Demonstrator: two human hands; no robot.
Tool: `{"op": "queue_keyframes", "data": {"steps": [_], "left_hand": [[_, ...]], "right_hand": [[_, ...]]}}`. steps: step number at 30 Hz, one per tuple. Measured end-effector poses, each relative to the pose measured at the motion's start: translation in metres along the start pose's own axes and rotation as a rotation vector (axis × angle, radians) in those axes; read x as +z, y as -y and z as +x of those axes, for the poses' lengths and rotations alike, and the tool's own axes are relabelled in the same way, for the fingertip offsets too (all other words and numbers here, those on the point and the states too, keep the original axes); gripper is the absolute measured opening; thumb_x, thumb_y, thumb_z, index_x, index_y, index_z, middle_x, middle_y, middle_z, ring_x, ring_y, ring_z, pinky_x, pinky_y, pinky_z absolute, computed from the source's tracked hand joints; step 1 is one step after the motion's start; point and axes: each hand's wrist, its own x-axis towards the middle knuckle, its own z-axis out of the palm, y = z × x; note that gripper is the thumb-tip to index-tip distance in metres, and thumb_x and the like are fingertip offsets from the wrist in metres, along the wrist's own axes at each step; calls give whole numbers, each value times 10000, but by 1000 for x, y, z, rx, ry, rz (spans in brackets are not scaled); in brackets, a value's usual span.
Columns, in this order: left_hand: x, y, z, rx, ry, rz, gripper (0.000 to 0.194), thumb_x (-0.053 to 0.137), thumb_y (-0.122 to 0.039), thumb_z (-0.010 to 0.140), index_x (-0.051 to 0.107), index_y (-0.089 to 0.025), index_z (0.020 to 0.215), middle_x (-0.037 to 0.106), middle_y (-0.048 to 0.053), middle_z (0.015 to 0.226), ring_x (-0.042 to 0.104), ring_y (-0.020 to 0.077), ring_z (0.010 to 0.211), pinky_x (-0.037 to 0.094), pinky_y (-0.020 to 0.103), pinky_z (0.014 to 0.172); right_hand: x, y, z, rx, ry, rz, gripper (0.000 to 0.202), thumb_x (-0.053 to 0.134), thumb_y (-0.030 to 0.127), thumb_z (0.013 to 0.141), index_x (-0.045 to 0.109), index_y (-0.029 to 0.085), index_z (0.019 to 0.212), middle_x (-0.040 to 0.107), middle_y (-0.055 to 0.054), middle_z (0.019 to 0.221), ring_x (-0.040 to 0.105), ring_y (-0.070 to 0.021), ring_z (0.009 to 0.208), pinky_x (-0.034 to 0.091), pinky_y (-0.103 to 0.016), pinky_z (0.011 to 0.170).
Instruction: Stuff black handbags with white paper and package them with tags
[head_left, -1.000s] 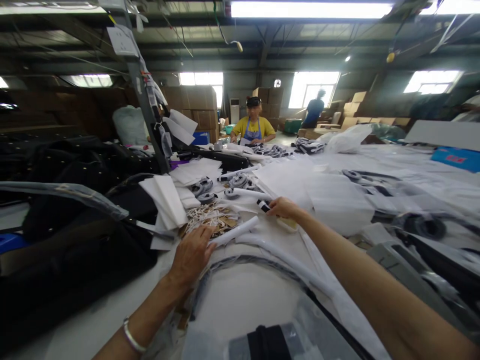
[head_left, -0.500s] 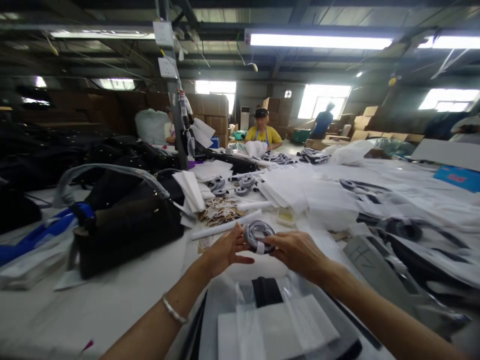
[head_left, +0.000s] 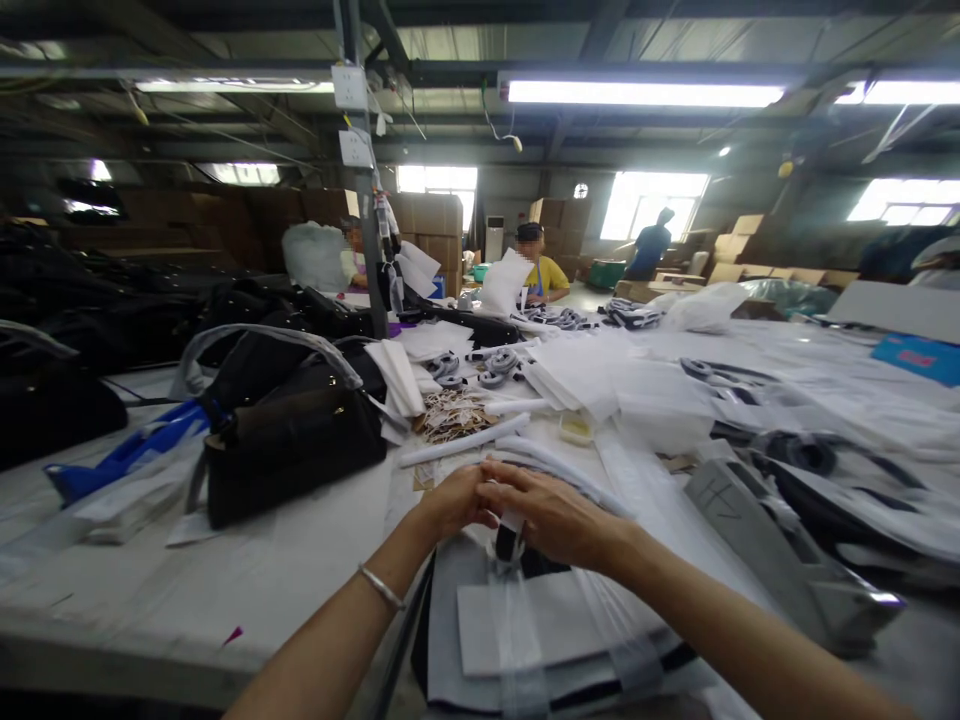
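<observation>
My left hand (head_left: 459,498) and my right hand (head_left: 551,510) meet over the near middle of the table, fingers touching. Both are closed around a strap (head_left: 507,542) with a white wrap and a black end that hangs below the fingers. Most of the strap is hidden by the hands. Just beneath lies a grey flat bag (head_left: 450,620) with a white sheet (head_left: 480,630) and clear plastic on it. A pale wrapped handle (head_left: 570,465) arches behind my right hand.
A black handbag (head_left: 296,455) stands at left beside blue material (head_left: 135,455). Behind my hands are brown tags (head_left: 454,415) and white sheets (head_left: 585,375). A grey tape dispenser (head_left: 780,550) sits at right. A person in yellow (head_left: 553,275) is across the table.
My hands have come together, and the coiled strap that was between them is now loosened, with its end hanging down. The view has shifted slightly left.
</observation>
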Motion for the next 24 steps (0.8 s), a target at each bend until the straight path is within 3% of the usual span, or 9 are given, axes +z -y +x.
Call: {"op": "queue_keyframes", "data": {"steps": [2, 5, 8, 10, 15, 21, 24], "left_hand": [[-12, 3, 11, -5, -96, 86, 478, 420, -556, 900, 622, -141, 1025, 657, 66, 819, 627, 159, 653, 517, 279, 580], [-39, 8, 22, 13, -272, 281, 306, 486, -418, 883, 610, -152, 971, 654, 58, 833, 625, 169, 695, 521, 301, 653], [-59, 12, 28, 59, -381, 499, 143, 573, -244, 809, 632, -166, 914, 667, 64, 909, 629, 208, 876, 498, 351, 847], [-64, 17, 33, 86, -394, 617, 176, 610, -169, 760, 657, -170, 929, 677, 79, 1000, 612, 240, 1000, 447, 381, 959], [-55, 30, 49, 130, -350, 758, 386, 639, -87, 694, 682, -167, 1070, 670, 113, 1175, 564, 283, 1175, 355, 390, 1074], [-63, 32, 56, 131, -280, 685, 331, 566, -214, 790, 686, -170, 1095, 728, 61, 1055, 651, 237, 997, 466, 320, 928], [-71, 34, 49, 126, -277, 625, 328, 500, -272, 833, 688, -152, 1073, 734, 70, 1052, 658, 233, 979, 480, 315, 893]], "right_hand": [[11, -11, 6, 106, 62, 69, 603, 561, 9, 709, 602, 243, 1263, 545, -83, 1418, 570, -236, 1222, 454, -349, 1026], [26, -32, 12, 386, 77, 104, 461, 628, 119, 749, 651, 218, 1198, 696, -86, 1178, 639, -264, 1110, 480, -371, 975], [38, -52, 19, 612, 73, 79, 528, 676, 214, 767, 608, 173, 1289, 658, -127, 1265, 595, -283, 1192, 441, -381, 1024], [44, -62, 24, 667, 145, 38, 521, 690, 251, 775, 621, 170, 1284, 657, -126, 1268, 602, -273, 1179, 449, -352, 1004], [52, -69, 38, 645, 292, -65, 339, 679, 207, 758, 739, 198, 1092, 723, -118, 1089, 659, -290, 1034, 484, -341, 870], [58, -67, 44, 518, 326, -134, 172, 618, 224, 801, 740, 181, 915, 683, -116, 1024, 647, -261, 946, 464, -319, 791], [63, -67, 52, 428, 278, -117, 211, 627, 233, 813, 703, 182, 1003, 676, -90, 998, 641, -233, 925, 463, -305, 804]]}}
